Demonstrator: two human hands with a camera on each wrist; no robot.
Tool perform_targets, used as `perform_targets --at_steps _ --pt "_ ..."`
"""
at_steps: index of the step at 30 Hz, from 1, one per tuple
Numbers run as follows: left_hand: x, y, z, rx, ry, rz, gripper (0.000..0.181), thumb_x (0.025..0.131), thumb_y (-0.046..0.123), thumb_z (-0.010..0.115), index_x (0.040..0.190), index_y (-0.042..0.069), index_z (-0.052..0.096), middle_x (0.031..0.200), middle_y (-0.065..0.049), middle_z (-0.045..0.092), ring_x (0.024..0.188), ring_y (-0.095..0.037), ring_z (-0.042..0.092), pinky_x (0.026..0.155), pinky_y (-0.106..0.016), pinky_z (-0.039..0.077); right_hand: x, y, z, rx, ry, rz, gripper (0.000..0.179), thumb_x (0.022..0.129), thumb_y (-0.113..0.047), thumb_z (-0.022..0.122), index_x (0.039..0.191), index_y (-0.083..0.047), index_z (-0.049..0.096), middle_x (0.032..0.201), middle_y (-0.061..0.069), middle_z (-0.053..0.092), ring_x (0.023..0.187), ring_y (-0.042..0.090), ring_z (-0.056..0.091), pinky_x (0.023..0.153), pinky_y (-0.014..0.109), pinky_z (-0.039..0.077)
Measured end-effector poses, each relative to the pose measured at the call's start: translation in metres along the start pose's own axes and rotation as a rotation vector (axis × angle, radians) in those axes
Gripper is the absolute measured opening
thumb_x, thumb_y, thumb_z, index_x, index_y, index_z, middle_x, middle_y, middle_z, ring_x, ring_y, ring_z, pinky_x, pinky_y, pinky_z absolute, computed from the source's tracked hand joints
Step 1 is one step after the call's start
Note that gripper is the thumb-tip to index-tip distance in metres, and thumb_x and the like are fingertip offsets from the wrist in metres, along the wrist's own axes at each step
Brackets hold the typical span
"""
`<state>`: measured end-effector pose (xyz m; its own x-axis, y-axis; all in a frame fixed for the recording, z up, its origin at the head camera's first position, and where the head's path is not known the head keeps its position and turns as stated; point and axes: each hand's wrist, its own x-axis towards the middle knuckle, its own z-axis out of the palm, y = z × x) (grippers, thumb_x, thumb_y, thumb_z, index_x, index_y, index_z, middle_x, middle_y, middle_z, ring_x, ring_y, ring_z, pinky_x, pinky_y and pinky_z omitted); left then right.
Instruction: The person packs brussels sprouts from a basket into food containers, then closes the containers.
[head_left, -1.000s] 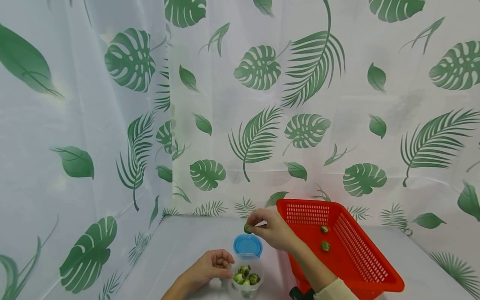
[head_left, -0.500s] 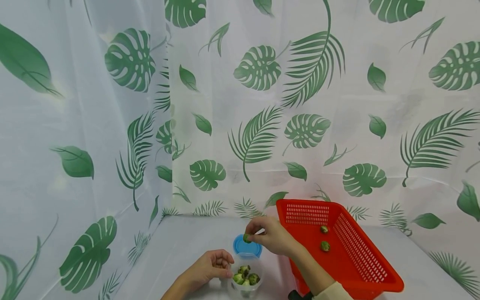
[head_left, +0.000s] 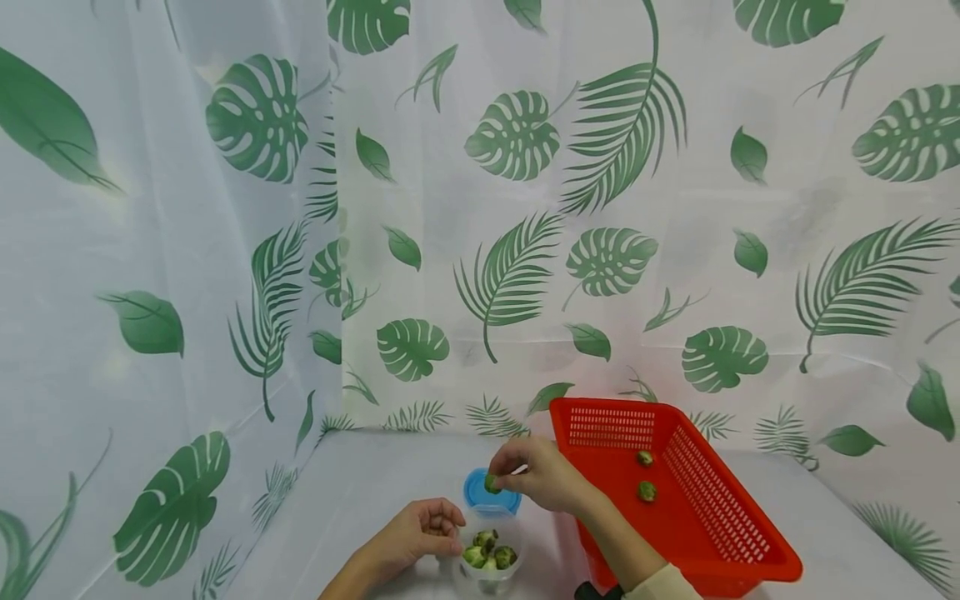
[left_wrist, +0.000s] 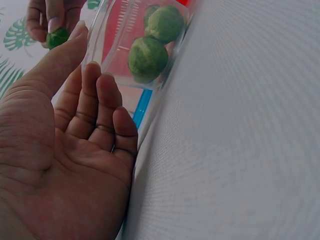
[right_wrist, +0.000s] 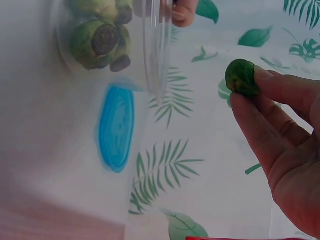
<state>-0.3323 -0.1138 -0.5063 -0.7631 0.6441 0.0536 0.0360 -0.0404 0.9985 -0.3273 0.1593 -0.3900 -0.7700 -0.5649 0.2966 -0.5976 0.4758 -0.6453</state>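
My right hand (head_left: 542, 477) pinches a Brussels sprout (right_wrist: 242, 77) between thumb and fingers. It is raised over the blue lid (head_left: 480, 500), just beyond a clear plastic tub (head_left: 517, 533). Several Brussels sprouts (head_left: 489, 550) lie inside the tub, and the left wrist view shows two of them (left_wrist: 148, 59) through its wall. Beside the tub on the left is my left hand (head_left: 423, 533), its fingers loosely bent and the thumb tip right at the rim. Nothing lies in the left palm.
A red perforated basket (head_left: 727, 508) stands to the right, with two Brussels sprouts (head_left: 647, 492) on its floor; my right forearm crosses its near left side. White cloth (head_left: 360, 475) covers the table. A leaf-patterned curtain (head_left: 450, 250) hangs behind and at the left.
The right hand has come down slightly toward the tub, still pinching the Brussels sprout, which now overlaps the blue lid in the head view. The left hand stays beside the tub.
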Motion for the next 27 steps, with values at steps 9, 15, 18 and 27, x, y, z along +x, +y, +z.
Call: perform_targets --at_steps 9,15,18,27 --pt "-0.0015 0.0019 0.0005 -0.014 0.001 0.007 0.026 0.093 0.007 0.076 0.116 0.001 0.065 0.090 0.005 0.066 0.080 -0.005 0.061 0.072 -0.021 0.053 -0.0004 0.0018 0.0012 0.016 -0.031 0.044 0.009 0.094 -0.012 0.077 0.102 -0.016 0.080 0.096 -0.005 0.077 0.089 0.009 0.072 0.083 0.027 0.060" --pt "-0.0011 0.0005 -0.0001 -0.015 -0.006 0.011 0.024 0.093 0.006 0.075 0.115 0.003 0.065 0.090 0.006 0.066 0.080 -0.004 0.061 0.073 -0.020 0.053 -0.0007 0.0016 0.0030 0.023 -0.035 0.025 0.009 0.093 -0.008 0.077 0.100 -0.013 0.080 0.093 -0.002 0.078 0.087 0.011 0.073 0.081 0.027 0.060" --pt "-0.0012 0.0002 0.0000 -0.020 -0.011 0.012 0.023 0.094 0.006 0.074 0.115 0.004 0.066 0.090 0.006 0.066 0.081 -0.004 0.061 0.073 -0.020 0.053 -0.0012 0.0013 0.0031 0.029 -0.048 0.042 0.010 0.093 -0.008 0.077 0.100 -0.014 0.081 0.093 -0.003 0.078 0.086 0.010 0.072 0.080 0.025 0.060" --pt "-0.0024 0.0020 0.0016 -0.028 -0.008 0.020 0.026 0.094 0.006 0.075 0.117 0.000 0.064 0.091 0.005 0.066 0.082 -0.006 0.061 0.073 -0.021 0.053 -0.0010 0.0020 0.0045 0.021 -0.101 0.029 0.007 0.092 -0.009 0.079 0.098 -0.011 0.082 0.093 -0.002 0.078 0.082 0.009 0.068 0.075 0.023 0.059"
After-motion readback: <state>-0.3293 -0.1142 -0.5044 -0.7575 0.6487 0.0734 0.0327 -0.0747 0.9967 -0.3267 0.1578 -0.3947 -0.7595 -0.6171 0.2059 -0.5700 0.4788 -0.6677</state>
